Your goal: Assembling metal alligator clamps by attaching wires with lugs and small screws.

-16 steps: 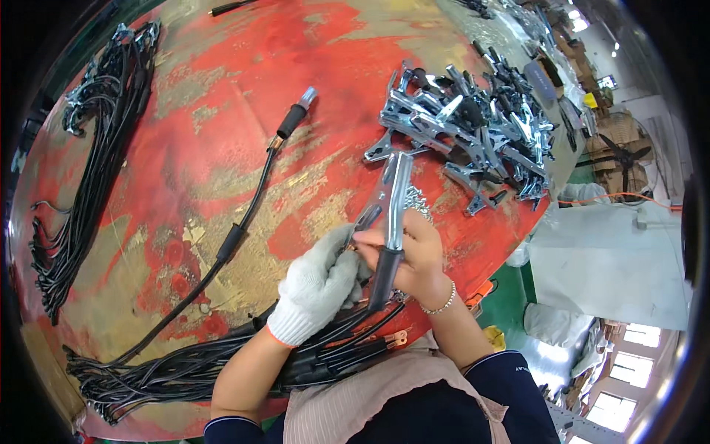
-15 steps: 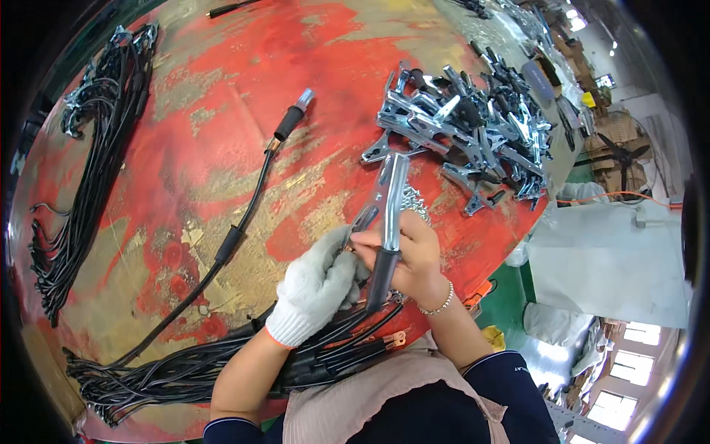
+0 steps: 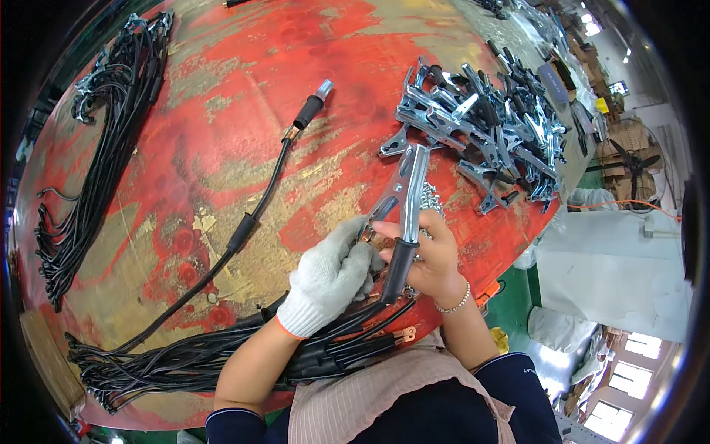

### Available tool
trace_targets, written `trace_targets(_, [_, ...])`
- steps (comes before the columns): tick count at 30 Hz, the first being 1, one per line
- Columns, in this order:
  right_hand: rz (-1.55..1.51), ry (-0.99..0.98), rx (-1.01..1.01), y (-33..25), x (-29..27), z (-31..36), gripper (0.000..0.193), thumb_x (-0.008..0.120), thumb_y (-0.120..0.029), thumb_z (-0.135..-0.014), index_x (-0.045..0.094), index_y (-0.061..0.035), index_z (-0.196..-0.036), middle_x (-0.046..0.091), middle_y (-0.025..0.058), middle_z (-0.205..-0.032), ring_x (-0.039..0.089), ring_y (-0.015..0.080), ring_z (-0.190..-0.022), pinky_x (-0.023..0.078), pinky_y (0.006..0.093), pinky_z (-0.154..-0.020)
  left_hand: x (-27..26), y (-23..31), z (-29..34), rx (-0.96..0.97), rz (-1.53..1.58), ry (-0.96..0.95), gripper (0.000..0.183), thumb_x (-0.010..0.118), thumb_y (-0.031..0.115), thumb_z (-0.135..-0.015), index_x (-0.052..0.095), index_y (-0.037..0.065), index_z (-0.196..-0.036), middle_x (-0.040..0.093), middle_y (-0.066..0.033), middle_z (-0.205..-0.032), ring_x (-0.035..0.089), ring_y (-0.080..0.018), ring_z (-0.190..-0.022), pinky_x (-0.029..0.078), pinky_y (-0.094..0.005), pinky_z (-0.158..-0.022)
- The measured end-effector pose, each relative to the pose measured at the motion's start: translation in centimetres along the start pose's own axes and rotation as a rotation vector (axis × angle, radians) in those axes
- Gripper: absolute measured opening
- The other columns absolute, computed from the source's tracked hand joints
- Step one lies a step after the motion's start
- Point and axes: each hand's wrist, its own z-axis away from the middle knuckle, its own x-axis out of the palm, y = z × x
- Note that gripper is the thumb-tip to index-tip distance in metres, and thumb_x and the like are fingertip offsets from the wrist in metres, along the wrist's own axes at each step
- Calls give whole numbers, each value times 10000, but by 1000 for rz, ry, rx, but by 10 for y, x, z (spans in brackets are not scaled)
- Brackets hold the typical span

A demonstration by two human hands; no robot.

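Note:
A silver metal clamp [image 3: 416, 185] with a black handle sleeve stands tilted between my hands, jaws pointing away from me. My left hand [image 3: 323, 280], in a white knit glove, is closed around the clamp's other handle, where a bit of copper shows. Bare and wearing a beaded bracelet, my right hand [image 3: 436, 260] curls behind the sleeved handle. Its thumb and index finger reach to the copper bit beside the gloved fingertips; what they pinch is too small to make out. Beneath my hands lies a bundle of black cables [image 3: 222, 354] with copper lugs [image 3: 404, 335].
A heap of silver clamps [image 3: 488, 133] covers the far right of the red, worn table [image 3: 244, 96]. Small metal screws [image 3: 431, 198] lie behind my right hand. One cable with a plug end [image 3: 309, 111] stretches across the middle. Another cable bundle [image 3: 122, 140] lies at the left.
The whole view has shifted slightly, so things sit a little farther right. Both hands stay at the clamp, with the right fingers still by the copper bit.

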Motion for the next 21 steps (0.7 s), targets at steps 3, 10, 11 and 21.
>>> trace_targets(3, [14, 5, -104, 17, -1, 13, 306, 825, -149, -667, 742, -93, -956, 528, 24, -803, 517, 193, -701, 427, 314, -619, 0, 2, 0, 10, -21, -1, 343, 451, 94, -950, 487, -5, -1277, 640, -62, -799, 582, -87, -580, 489, -241, -517])
trace_targets(10, [45, -6, -74, 10, -4, 10, 254, 812, -136, -664, 712, -70, -887, 527, 30, -757, 518, 203, -677, 423, 318, -599, -1, 4, 1, -8, -15, -7, 355, 449, 95, -950, 476, -1, -1291, 641, -65, -805, 578, -86, -582, 497, -240, -527])
trace_targets(11, [36, -3, -61, 0, -4, 1, 228, 811, -126, -666, 698, -65, -854, 538, 30, -744, 524, 207, -666, 425, 319, -592, 0, 5, 1, -13, -35, -6, 359, 447, 94, -950, 472, -2, -1296, 641, -66, -807, 576, -86, -582, 499, -240, -529])
trace_targets(21, [352, 137, 78, 76, -37, -15, 354, 704, -206, -824, 639, -96, -1154, 621, 111, -1009, 571, 294, -947, 459, 399, -824, -9, 14, -8, 160, -283, 135, 344, 443, 105, -972, 463, 18, -1305, 630, -62, -820, 589, -93, -620, 503, -252, -565])
